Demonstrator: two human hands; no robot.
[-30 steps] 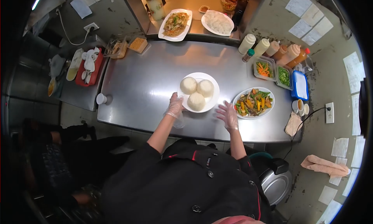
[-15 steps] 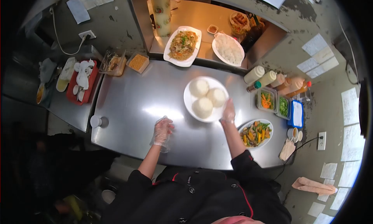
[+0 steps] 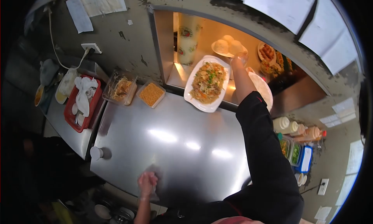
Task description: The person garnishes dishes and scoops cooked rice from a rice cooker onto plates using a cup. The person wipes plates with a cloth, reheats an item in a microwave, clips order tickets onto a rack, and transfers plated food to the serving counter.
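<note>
My right arm stretches through the lit serving window, and my gloved right hand (image 3: 239, 60) grips the near right edge of a white plate (image 3: 214, 49) with three rounded mounds of rice (image 3: 235, 47). Near the front edge of the steel table, my left hand (image 3: 147, 184), in a clear plastic glove, has its fingers curled with nothing seen in them. A white dish of stir-fried noodles (image 3: 208, 82) sits on the window ledge, left of my right forearm. Partly behind that forearm is another white dish (image 3: 263, 90).
Tubs of noodles (image 3: 119, 88) and yellow crumbs (image 3: 152, 94) stand at the table's back left. A red basket (image 3: 79, 119) with spoons and cloth is farther left. Squeeze bottles (image 3: 289, 127) and a tub of chopped greens (image 3: 296, 152) line the right side. A white cup (image 3: 97, 153) stands at the left edge.
My right hand has carried the plate of rice mounds from above the table forward into the serving window. My left hand has drawn back toward my body, fingers curling. The view has shifted.
</note>
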